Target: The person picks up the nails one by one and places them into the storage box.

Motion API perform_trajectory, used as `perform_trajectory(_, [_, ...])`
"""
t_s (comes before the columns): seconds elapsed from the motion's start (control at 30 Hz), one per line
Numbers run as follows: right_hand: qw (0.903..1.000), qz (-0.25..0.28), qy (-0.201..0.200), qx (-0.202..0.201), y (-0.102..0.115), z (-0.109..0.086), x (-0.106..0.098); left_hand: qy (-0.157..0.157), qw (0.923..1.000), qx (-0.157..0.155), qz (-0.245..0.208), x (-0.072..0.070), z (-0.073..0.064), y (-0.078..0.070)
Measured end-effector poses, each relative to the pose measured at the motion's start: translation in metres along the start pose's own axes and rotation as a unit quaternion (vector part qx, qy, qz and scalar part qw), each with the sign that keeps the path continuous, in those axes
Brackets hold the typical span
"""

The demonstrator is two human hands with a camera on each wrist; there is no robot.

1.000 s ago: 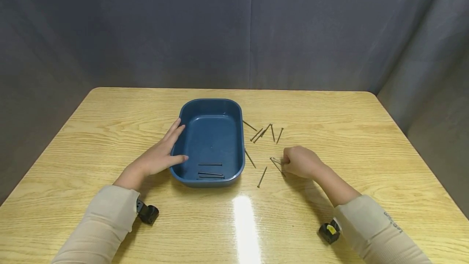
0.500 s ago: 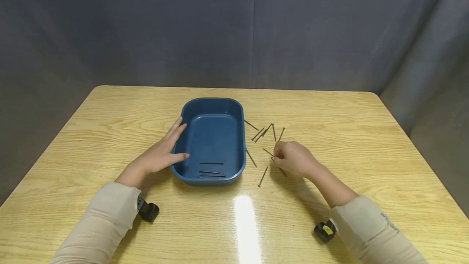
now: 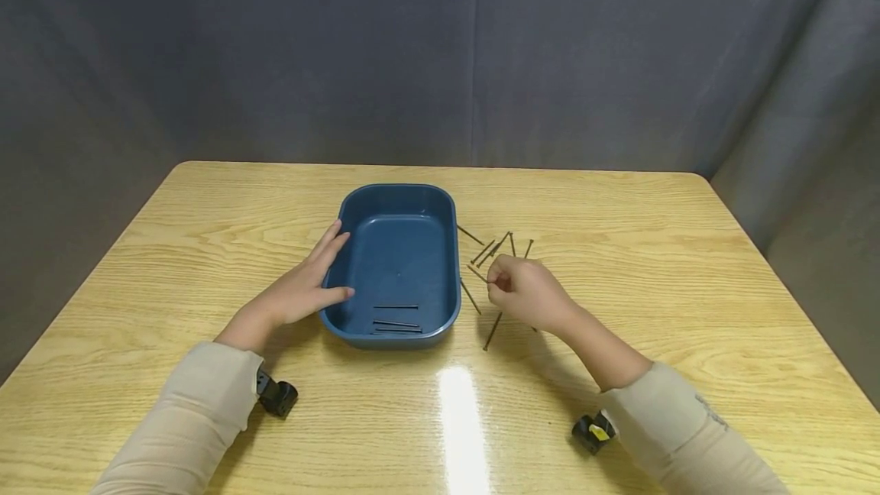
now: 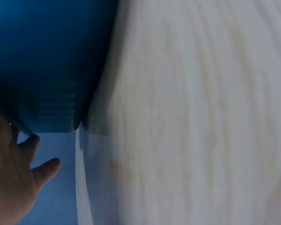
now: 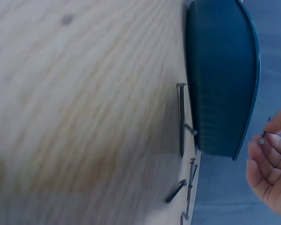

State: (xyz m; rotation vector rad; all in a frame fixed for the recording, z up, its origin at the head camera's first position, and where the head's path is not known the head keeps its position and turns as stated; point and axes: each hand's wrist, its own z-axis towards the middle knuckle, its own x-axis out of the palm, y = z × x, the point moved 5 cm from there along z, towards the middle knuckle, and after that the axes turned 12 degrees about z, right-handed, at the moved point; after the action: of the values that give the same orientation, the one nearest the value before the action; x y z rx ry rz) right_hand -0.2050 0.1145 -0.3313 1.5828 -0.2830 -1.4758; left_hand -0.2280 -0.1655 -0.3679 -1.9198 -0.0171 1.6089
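Observation:
A deep blue rectangular bin with rounded corners stands on the table. My left hand rests on its left rim with fingers spread and fairly straight; the left wrist view shows those fingertips at the rim. Several nails lie in the near end of the bin. To the right of the bin, my right hand pinches one nail between thumb and index finger, its free end pointing toward the bin. In the right wrist view the held nail's head shows at the fingertips, raised above the table.
Loose nails lie scattered right of the bin, some crossing each other. One nail lies nearer me, partly under the right hand in view. Behind the wooden table hangs a grey curtain.
My right hand has picked a nail off the table and carried it left, toward the bin. The left hand stays at the bin's left rim.

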Motion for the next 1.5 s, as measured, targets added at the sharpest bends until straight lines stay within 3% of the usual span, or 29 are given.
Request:
perform_trajectory(0.87, [0.9975,-0.017,0.026,-0.063,0.032,0.018,0.025,-0.006,1.0,0.001,0.003,0.001,0.0,0.002])
perform_trajectory(1.5, [0.9897,-0.031,0.058,-0.127,0.046,0.034,0.038,-0.005,1.0,-0.001,0.005,0.001,0.001,0.002])
